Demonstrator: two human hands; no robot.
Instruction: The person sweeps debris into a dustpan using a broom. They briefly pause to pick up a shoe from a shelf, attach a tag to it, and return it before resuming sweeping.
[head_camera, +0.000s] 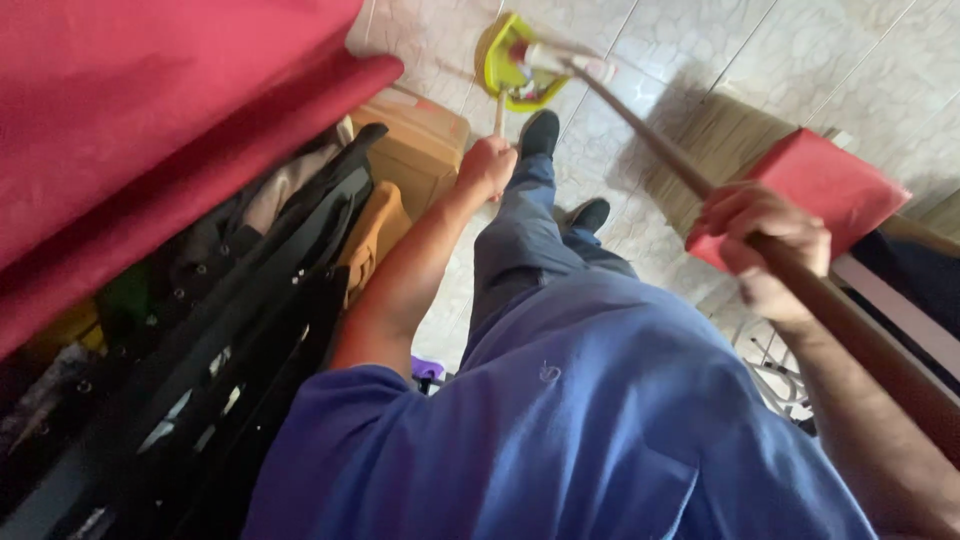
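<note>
Closest to the lens, a blue shirt (560, 430) fills the lower frame, with blue trousers (520, 240) and two dark shoes (541, 132) seen below it on the pale tiled floor (700, 50). The right hand (765, 250) is clenched around a long wooden broom handle (650, 140), gripped well up the shaft; the handle runs down and away to its head, which is blurred, right at the yellow-green dustpan (510, 65). The left hand (487, 165) is closed around a thin upright stick (498, 115) that rises from the dustpan, so the pan is being held on the floor just beyond the forward shoe. What lies in the pan cannot be made out; a pinkish blur is seen there.

Left of the dustpan, tan boxes (420, 145) are stacked against dark bags (250, 330), and a red cloth (150, 130) hangs over them. Right of the dustpan, a red flat object (830, 180) is seen behind the right hand.

For a clean sweep, judging from this pose, the pan lip is best kept pressed flat to the tiles by the left hand, while short, low strokes are drawn towards it with the broom, the shaft kept steady so nothing is flicked past the pan.
</note>
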